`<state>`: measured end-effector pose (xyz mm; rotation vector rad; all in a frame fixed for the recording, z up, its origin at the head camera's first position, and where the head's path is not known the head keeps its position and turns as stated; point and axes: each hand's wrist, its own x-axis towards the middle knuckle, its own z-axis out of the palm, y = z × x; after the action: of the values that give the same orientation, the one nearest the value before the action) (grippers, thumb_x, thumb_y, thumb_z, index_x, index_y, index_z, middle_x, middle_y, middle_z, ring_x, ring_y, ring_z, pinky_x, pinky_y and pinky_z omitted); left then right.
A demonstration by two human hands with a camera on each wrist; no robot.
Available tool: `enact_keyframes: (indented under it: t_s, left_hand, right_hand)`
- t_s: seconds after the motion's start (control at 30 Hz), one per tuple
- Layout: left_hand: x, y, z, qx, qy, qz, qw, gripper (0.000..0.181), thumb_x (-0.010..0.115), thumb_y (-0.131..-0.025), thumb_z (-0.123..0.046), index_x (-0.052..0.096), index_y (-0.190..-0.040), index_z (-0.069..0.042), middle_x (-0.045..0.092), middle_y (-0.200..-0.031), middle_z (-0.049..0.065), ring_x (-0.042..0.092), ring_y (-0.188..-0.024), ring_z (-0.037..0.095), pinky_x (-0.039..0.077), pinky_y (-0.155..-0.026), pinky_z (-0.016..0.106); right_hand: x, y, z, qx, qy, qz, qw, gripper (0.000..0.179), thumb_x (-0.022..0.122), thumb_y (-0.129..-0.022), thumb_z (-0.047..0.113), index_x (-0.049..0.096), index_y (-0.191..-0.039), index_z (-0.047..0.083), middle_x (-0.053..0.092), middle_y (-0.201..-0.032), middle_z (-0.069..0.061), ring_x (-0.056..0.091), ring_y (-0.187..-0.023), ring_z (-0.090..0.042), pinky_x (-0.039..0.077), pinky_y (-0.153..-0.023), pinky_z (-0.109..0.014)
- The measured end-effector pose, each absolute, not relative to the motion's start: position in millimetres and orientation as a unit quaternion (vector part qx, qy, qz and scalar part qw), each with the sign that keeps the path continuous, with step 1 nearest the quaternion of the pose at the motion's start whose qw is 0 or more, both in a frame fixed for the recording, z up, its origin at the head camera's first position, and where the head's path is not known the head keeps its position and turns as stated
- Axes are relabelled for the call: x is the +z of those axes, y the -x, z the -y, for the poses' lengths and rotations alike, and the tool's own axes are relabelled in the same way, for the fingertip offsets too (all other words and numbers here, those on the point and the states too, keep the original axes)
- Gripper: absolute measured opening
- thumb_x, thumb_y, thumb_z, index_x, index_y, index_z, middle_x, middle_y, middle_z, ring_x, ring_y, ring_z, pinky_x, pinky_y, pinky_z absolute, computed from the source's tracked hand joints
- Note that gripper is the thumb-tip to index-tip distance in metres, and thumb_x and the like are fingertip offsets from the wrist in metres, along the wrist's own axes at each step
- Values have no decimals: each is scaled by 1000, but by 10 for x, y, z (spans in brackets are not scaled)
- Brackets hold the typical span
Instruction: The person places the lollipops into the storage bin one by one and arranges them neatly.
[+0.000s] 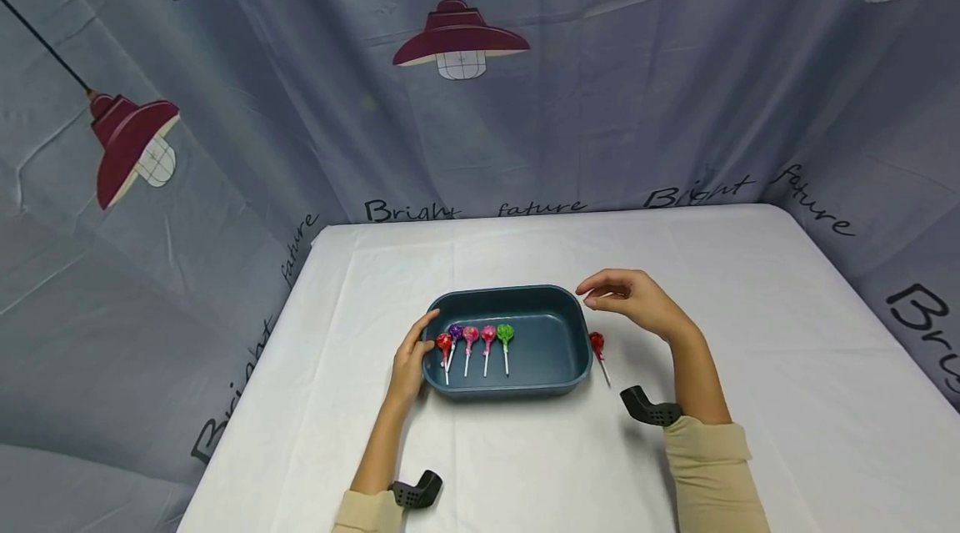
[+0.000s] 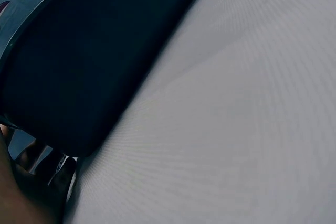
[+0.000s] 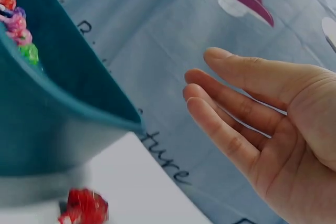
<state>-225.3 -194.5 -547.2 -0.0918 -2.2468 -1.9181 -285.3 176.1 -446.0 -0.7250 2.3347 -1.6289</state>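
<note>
A dark teal rectangular tray (image 1: pixel 546 354) stands on the white-covered table. Inside its left part lie a red lollipop (image 1: pixel 444 343), a purple lollipop (image 1: pixel 455 331), two pink lollipops and a green lollipop (image 1: pixel 506 334), side by side. My left hand (image 1: pixel 407 359) holds the tray's left end, thumb over the rim; its other fingers are partly hidden. Beyond the tray's right end, my right hand (image 1: pixel 636 299) hovers with relaxed fingers and nothing in them. Another red lollipop (image 3: pixel 84 206) lies on the table just outside that end, below the right hand.
White cloth (image 1: pixel 517 466) covers the table. A grey curtain (image 1: pixel 585 99) printed with red lamps and lettering hangs behind and at both sides. Each wrist carries a black camera mount (image 1: pixel 649 408) near its beige sleeve (image 1: pixel 712 475).
</note>
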Motion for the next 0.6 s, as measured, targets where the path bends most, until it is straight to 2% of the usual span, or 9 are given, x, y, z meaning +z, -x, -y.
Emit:
enact_keyframes:
  t_s: [0.13,0.27,0.43,0.6]
  left_hand:
    - [-5467,2255,1942,-646,35,756,97,49,41,-86,-7,54,-130,-24,43,-140,-2,31,-131,15,20,-108,38]
    - [-5458,2249,1938,-646,36,757,97,49,41,-87,-7,53,-131,-23,42,-140,-3,31,-131,14,20,-108,37]
    - [-5429,2237,1943,-651,31,754,82,49,41,-89,-3,53,-131,-24,42,-140,-3,30,-132,14,19,-108,37]
    - [-5268,2169,1911,-656,39,750,74,48,40,-89,2,50,-134,-13,39,-143,5,27,-133,21,18,-109,41]
  right_hand:
    - [-4544,2838,-1862,-553,223,-796,106,31,68,-83,19,64,-109,4,61,-111,-14,58,-98,-26,48,-82,-28]
    - [-4697,2845,-1954,-549,204,-800,126,33,68,-82,18,64,-110,1,60,-112,-20,59,-95,-25,49,-80,-26]
    - [-4935,2887,-2031,-543,211,-798,154,35,67,-82,11,61,-113,-5,59,-113,-23,59,-98,-31,49,-78,-24]
    - [-5080,2909,-2046,-530,237,-793,182,36,68,-81,7,60,-114,-7,61,-111,-23,57,-103,-35,48,-80,-22]
